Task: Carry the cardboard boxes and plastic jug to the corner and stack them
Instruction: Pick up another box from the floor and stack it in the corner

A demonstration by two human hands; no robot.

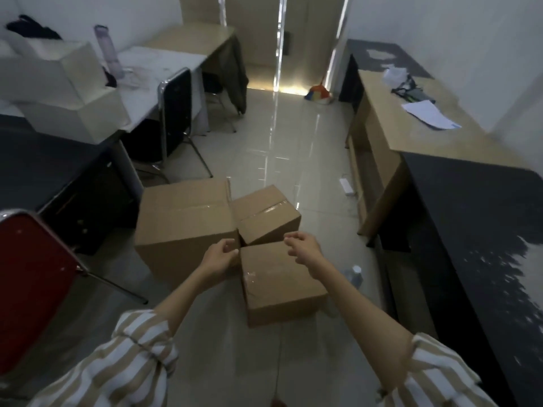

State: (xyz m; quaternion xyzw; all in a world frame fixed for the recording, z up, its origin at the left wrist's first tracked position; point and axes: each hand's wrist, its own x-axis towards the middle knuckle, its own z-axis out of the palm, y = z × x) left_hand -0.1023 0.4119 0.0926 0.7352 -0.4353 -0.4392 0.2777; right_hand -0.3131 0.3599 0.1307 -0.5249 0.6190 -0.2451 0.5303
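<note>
Three taped cardboard boxes sit on the floor in the aisle. A large box stands on the left, a small box lies behind on the right, and a medium box is nearest to me. A clear plastic jug stands on the floor to the right of the medium box, mostly hidden. My left hand hovers at the medium box's far left corner, fingers curled and apart. My right hand floats above its far right corner, fingers loosely open. Neither hand grips anything.
A red chair stands close on the left, with a black chair farther back. Desks line both sides, leaving a narrow tiled aisle. White boxes sit on the left desk. A white power strip lies on the floor.
</note>
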